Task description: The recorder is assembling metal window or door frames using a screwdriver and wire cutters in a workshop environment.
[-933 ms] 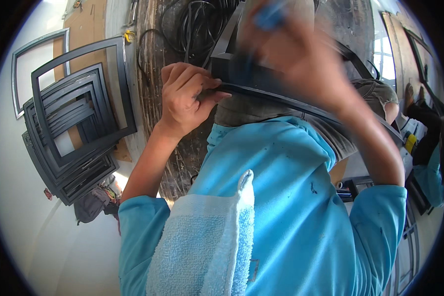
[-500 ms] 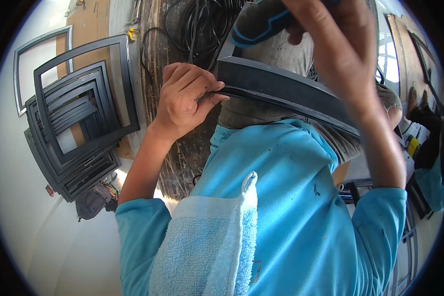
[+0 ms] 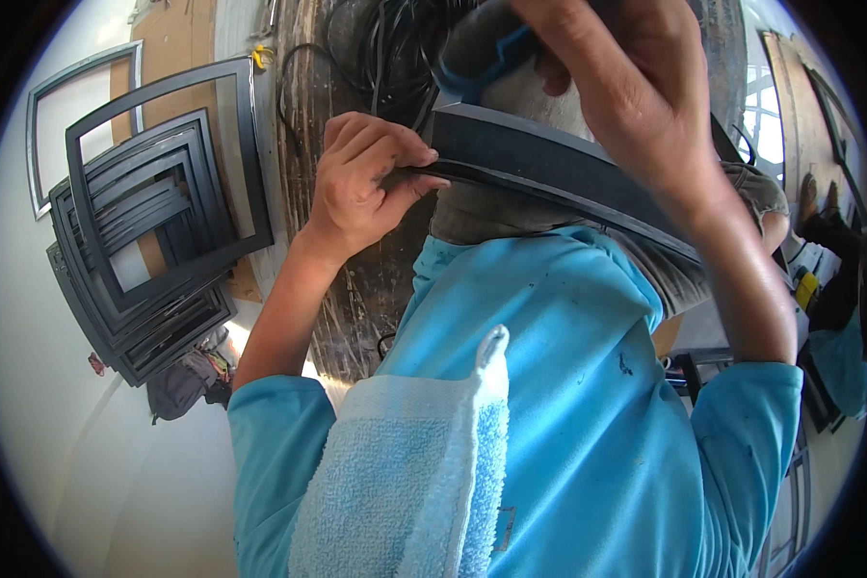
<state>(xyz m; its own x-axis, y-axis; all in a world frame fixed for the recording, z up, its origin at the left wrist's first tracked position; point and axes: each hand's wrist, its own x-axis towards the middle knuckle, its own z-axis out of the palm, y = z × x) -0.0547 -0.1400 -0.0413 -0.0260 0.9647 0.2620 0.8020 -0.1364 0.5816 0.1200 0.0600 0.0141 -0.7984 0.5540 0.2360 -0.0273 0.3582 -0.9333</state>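
A dark grey frame [image 3: 549, 159] lies across my lap, one corner toward my left hand. My left hand [image 3: 361, 183] is closed in a pinch on a thin black strip [image 3: 491, 175] at that corner. The strip runs along the near edge of the frame. Above the frame, my right hand [image 3: 636, 91] is curled round a black tool with blue trim [image 3: 491, 53]. The tool's rounded end sticks out to the left over the frame's far corner. Most of the tool is cut off by the top edge or hidden behind my hand, so its kind is unclear.
A tangle of black strips [image 3: 385, 48] lies on the worn wooden boards [image 3: 352, 299] ahead. Several dark frames [image 3: 154, 212] are stacked at the left, near a grey bag [image 3: 183, 385]. A light blue towel [image 3: 395, 472] hangs over my chest. Another person's feet [image 3: 819, 197] show at the right.
My right hand and the black and blue tool have moved left and slightly down. My left hand keeps its pinch on the black strip, nearly in the same place.
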